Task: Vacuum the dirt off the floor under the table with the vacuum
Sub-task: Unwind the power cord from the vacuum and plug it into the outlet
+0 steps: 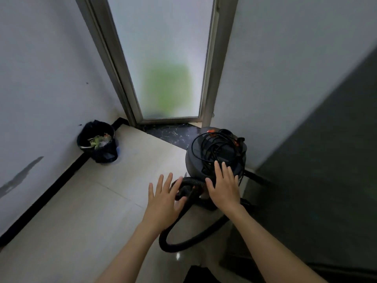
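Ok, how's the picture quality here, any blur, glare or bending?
Head view: dim and soft overall; the frosted door gives the main light, a green blur behind it; wide-angle bending tilts the walls; a small glare spot on the floor; both hands slightly blurred near the vacuum.

I'm looking at a corner of a home or plain indoor room: pale tiled floor [85, 205] with black skirting [51, 190], white walls, a frosted-glass door [163, 58] at 12 o'clock, a lined bin [98, 141] of rubbish at 10 o'clock, a canister vacuum [216, 158] at 1 o'clock.
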The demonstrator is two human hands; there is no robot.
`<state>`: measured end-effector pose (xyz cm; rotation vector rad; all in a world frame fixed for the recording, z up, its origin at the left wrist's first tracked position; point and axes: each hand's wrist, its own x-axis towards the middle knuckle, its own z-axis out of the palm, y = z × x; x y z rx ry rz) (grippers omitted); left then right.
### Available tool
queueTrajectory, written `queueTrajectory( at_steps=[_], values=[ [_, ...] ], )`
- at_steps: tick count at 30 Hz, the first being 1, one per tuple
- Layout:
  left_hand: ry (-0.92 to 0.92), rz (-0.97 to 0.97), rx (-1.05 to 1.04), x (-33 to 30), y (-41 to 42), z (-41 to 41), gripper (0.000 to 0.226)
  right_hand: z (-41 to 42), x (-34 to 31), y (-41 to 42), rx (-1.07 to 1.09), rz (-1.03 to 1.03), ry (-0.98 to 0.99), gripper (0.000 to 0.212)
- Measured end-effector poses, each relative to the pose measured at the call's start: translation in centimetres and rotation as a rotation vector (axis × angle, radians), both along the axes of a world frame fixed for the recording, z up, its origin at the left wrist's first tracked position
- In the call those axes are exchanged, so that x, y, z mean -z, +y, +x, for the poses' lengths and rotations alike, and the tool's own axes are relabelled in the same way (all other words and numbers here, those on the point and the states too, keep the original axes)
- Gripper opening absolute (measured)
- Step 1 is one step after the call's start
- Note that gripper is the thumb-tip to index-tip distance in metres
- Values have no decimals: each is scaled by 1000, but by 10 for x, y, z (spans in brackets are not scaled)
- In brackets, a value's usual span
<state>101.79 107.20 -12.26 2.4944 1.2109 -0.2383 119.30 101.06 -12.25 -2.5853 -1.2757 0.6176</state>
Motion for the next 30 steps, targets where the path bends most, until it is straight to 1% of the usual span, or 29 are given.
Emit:
queueTrajectory(
  at_steps=[4, 6, 10, 14, 17, 20, 23, 25, 27, 30],
  values=[
    [-15, -14, 115, 23, 47, 34, 65, 34, 13, 32, 130, -12, 45, 64],
    [-28, 0, 194, 38, 71, 51, 73, 51, 25, 45, 174, -37, 62, 64],
    [7, 14, 378, 78, 128, 89, 63, 77, 61, 77, 234, -87, 92, 64],
    [-9, 51, 556, 125, 186, 132, 57, 93, 104, 115, 377, -51, 151, 60],
    [-29, 67, 689, 155, 224, 165, 58, 99, 134, 142, 523, -11, 188, 56],
    [-91, 106, 798, 177, 251, 205, 60, 99, 162, 164, 657, 36, 237, 58],
    [-145, 101, 833, 195, 264, 241, 62, 96, 184, 180, 825, 107, 293, 58],
    [-141, 66, 850, 207, 267, 258, 65, 99, 193, 188, 922, 139, 295, 57],
    [-130, 26, 847, 220, 270, 266, 66, 103, 196, 194, 968, 128, 304, 57],
    [-154, 71, 874, 232, 269, 267, 61, 108, 199, 201, 1008, 117, 333, 54]
  ],
)
